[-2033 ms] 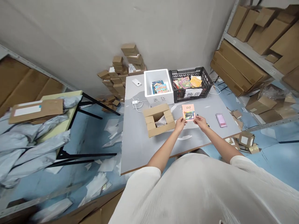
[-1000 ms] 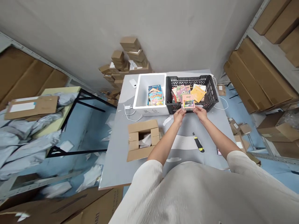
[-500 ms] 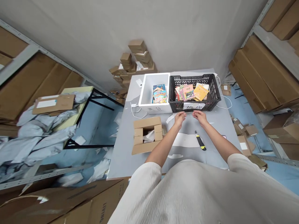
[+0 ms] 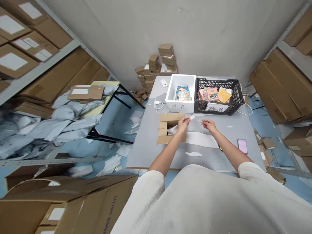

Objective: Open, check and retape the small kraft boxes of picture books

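Observation:
My left hand hovers at the right edge of an open cardboard box and hides part of it. White paper shows inside the box. My right hand is above the grey table, in front of the black plastic crate. Both hands are empty, their fingers loosely bent and apart. The pink booklet lies in the crate on other booklets, beside a yellow one. My right forearm mostly covers a utility knife.
Left of the crate stands a white foam box with books. Paper strips, a cable and a phone-like white object lie on the table. A pink-screened phone is at right. Grey parcels cover a side table.
Both hands carried the pink booklet to the black crate and let it go on the pile. They have since drawn back, the left one to the cardboard box. The view has turned left.

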Tool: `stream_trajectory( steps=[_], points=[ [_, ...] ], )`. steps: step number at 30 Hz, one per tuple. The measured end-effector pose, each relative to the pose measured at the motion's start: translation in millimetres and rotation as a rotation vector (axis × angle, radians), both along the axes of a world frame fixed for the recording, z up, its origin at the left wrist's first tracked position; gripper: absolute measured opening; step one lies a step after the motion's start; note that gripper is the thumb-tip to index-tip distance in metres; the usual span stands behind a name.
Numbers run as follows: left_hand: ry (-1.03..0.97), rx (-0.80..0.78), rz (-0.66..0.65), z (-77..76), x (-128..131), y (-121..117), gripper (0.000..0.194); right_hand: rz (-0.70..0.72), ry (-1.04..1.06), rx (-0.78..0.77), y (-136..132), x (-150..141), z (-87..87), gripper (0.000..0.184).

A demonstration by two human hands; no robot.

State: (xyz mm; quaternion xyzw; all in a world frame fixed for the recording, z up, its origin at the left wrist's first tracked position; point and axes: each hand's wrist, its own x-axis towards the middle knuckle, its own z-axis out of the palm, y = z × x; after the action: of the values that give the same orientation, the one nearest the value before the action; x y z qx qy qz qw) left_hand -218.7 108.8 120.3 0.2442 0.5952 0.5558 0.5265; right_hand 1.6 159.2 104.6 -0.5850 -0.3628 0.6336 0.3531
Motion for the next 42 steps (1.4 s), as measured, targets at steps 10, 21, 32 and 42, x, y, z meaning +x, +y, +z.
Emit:
stream_trajectory(
  steps=[10,21,32,42],
  points=[
    [0.191,-0.046,0.173,-12.2,-152,-86,0.02,0.116,-0.077,-0.085,-77,-69,-8.6,0.011],
    [0.362,-0.162,0.032,-46.2,-205,-135,0.049,-0.093,0.009,-0.092,-110,-94,-11.5,0.03],
    [0.329,-0.171,-0.019,-45.4,-187,-127,0.06,0.082,-0.156,0.043,-104,-108,-2.5,0.037],
    [0.577,-0.239,-0.076,-47.7,-176,-128,0.01,0.058,-0.519,0.172,-108,-120,-17.7,0.034]
  ],
)
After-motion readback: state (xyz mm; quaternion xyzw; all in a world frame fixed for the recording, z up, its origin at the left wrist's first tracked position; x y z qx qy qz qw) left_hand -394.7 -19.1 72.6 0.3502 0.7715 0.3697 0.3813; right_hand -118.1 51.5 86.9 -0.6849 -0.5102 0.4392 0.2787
